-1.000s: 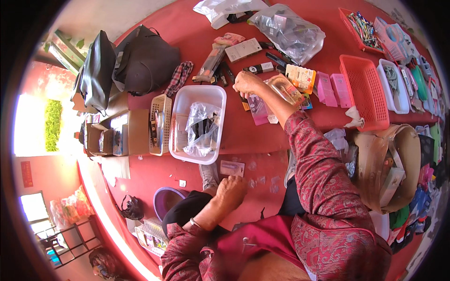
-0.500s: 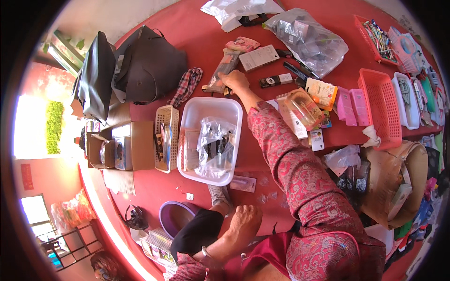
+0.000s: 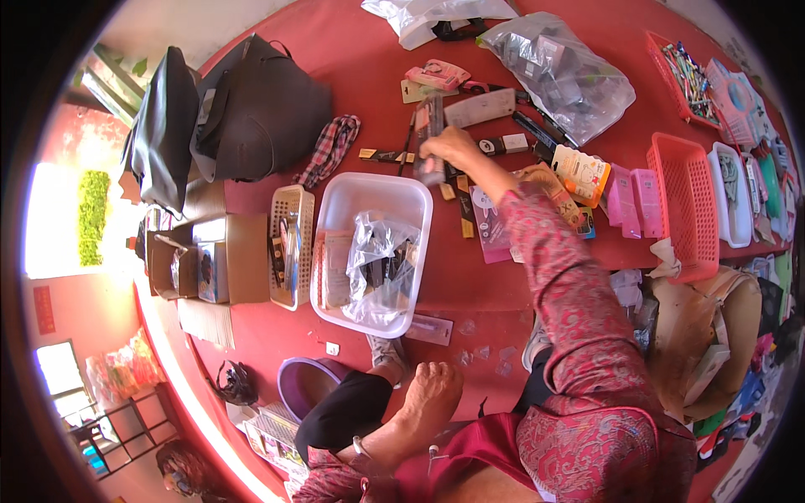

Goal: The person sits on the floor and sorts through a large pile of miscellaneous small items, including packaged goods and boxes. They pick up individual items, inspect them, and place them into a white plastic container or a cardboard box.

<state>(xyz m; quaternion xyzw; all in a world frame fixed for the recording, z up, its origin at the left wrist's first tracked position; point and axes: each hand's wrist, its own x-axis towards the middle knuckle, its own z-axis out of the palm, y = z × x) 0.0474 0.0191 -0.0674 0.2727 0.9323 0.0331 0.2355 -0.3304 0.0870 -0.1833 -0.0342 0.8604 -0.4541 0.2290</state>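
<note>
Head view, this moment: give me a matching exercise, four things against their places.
Things:
1. right hand
2. left hand
3. clear bag
4. plaid cloth

Places:
A. inside the white tub
B. on the person's own knee
C. beside the dark bag
D. gripping a long packet above the tub

Pairs: 1-D, 2-B, 3-A, 4-C

Tub [image 3: 337, 220]: translucent white plastic, smooth, holding a crinkled clear plastic bag [image 3: 379, 267] (glossy); basket [image 3: 681, 201]: pink perforated plastic; bags [image 3: 251, 113]: dark matt cloth; box [image 3: 239, 256]: brown matt cardboard; tabletop [image 3: 470, 277]: red, matt
</note>
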